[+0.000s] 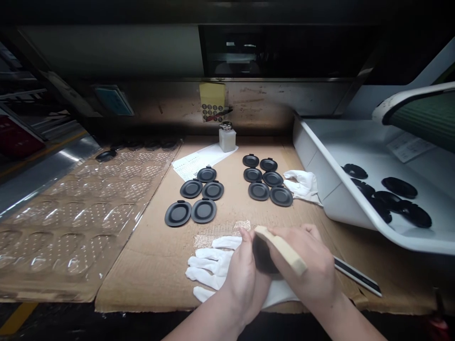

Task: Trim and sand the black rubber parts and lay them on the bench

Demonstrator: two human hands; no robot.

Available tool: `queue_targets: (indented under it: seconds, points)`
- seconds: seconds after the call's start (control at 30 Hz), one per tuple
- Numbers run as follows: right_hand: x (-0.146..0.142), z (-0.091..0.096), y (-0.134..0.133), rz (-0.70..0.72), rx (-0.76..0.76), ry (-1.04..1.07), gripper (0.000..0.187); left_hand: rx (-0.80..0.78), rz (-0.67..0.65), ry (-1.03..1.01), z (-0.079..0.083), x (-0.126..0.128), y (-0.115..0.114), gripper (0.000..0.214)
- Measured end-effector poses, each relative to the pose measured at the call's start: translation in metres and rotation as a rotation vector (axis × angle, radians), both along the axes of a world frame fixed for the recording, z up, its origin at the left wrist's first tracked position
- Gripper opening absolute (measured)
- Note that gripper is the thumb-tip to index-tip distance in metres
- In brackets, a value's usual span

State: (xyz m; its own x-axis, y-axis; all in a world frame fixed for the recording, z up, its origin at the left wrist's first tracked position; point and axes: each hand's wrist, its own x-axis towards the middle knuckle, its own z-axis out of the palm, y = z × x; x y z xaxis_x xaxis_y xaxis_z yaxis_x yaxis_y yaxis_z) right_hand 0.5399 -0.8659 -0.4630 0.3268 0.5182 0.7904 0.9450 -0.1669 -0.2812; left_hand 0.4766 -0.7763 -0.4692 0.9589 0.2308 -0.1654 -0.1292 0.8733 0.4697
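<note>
My left hand [245, 279] is closed around a dark oval plastic cover [262, 255], held tilted near the cardboard's front edge. In my right hand [311, 260] is a cream-coloured sponge strip [286, 250], its end against or just over the cover; contact is hard to make out. Beneath both hands lies a white glove [213, 266], partly hidden by them. A utility knife [357, 275] rests just right of my right hand. Beyond my hands, similar black covers lie in two groups, one at left centre [204, 210] and one at right centre [259, 191].
A clear moulded tray [78, 213] on the left carries a few black parts along its far side. On the right, a white bin [341, 203] holds several black parts. A pump bottle [227, 138] stands on paper sheets [194, 162]. Another white glove [302, 183] lies beside the bin.
</note>
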Motion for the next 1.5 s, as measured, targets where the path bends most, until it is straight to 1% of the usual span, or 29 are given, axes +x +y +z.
queue_targets:
  seconds: [0.07, 0.17, 0.23, 0.33, 0.37, 0.43, 0.47, 0.53, 0.57, 0.6, 0.63, 0.7, 0.77, 0.83, 0.9, 1.0, 1.07, 1.17, 1.2, 1.27, 1.33, 1.4, 1.5]
  points:
    - [-0.001, -0.004, -0.001, -0.063, 0.023, -0.046, 0.025, 0.019, 0.008, -0.005, 0.0, 0.0, -0.001, 0.048]
    - [-0.007, -0.011, -0.003, -0.107, 0.038, -0.104, 0.023, 0.056, 0.024, -0.011, 0.001, 0.0, -0.001, 0.044]
    - [-0.008, -0.012, 0.001, -0.121, 0.042, -0.106, 0.024, 0.069, 0.036, 0.014, 0.001, 0.0, -0.001, 0.044]
    - [-0.006, -0.009, 0.013, -0.136, 0.06, -0.076, 0.023, 0.059, 0.028, 0.072, 0.001, 0.0, -0.001, 0.048]
    - [-0.005, -0.007, 0.015, -0.126, 0.061, -0.043, 0.022, 0.051, 0.023, 0.076, 0.001, -0.001, -0.002, 0.049]
    - [-0.003, -0.005, 0.014, -0.111, 0.099, 0.1, 0.022, 0.034, 0.024, 0.052, 0.001, -0.001, -0.002, 0.049]
    - [-0.003, -0.004, 0.01, -0.129, 0.136, 0.192, 0.022, 0.03, 0.034, 0.037, 0.001, -0.001, -0.002, 0.048]
    - [-0.002, -0.004, -0.005, -0.215, 0.215, 0.331, 0.024, 0.023, 0.052, 0.024, 0.001, -0.001, -0.002, 0.047]
    - [-0.001, -0.004, -0.013, -0.26, 0.229, 0.359, 0.024, 0.02, 0.059, 0.03, 0.001, -0.001, -0.002, 0.047]
    - [-0.001, -0.004, -0.021, -0.274, 0.214, 0.35, 0.024, 0.018, 0.063, 0.035, 0.001, 0.0, -0.001, 0.047]
    - [-0.001, -0.004, -0.028, -0.238, 0.173, 0.313, 0.024, 0.013, 0.06, 0.036, 0.001, 0.0, -0.001, 0.048]
    - [0.0, -0.004, -0.035, -0.081, 0.06, 0.199, 0.026, 0.005, 0.047, 0.024, 0.001, 0.001, -0.001, 0.052]
    - [0.002, -0.004, -0.035, 0.062, -0.023, 0.073, 0.028, -0.002, 0.036, 0.016, 0.002, 0.002, 0.0, 0.053]
    - [0.005, -0.005, -0.028, 0.126, -0.067, 0.015, 0.028, -0.008, 0.027, 0.016, 0.002, 0.002, 0.0, 0.051]
    - [0.008, -0.007, -0.021, 0.156, -0.079, 0.031, 0.026, -0.012, 0.02, 0.006, 0.002, 0.002, 0.0, 0.046]
    - [0.009, -0.007, -0.013, 0.224, -0.089, 0.108, 0.028, -0.004, 0.02, 0.0, 0.002, 0.001, 0.001, 0.043]
    - [0.009, -0.004, -0.012, 0.292, -0.124, 0.152, 0.027, 0.022, 0.023, 0.014, 0.001, 0.001, 0.001, 0.045]
    - [0.012, 0.003, -0.013, 0.369, -0.197, 0.196, 0.021, 0.054, 0.031, 0.054, 0.001, 0.001, 0.002, 0.048]
    - [0.014, 0.005, -0.013, 0.367, -0.203, 0.198, 0.02, 0.05, 0.03, 0.064, 0.001, 0.001, 0.002, 0.049]
    - [0.016, 0.005, -0.013, 0.32, -0.174, 0.16, 0.021, 0.031, 0.024, 0.063, 0.0, 0.001, 0.002, 0.048]
    - [0.012, 0.001, -0.01, 0.212, -0.088, 0.073, 0.023, 0.022, 0.019, 0.037, 0.001, 0.001, 0.002, 0.047]
    - [0.003, -0.006, -0.007, 0.114, 0.007, 0.001, 0.027, 0.028, 0.019, 0.009, 0.002, 0.001, 0.002, 0.048]
    - [-0.012, -0.012, -0.003, 0.1, 0.076, -0.011, 0.028, 0.05, 0.004, -0.01, 0.005, 0.0, 0.001, 0.051]
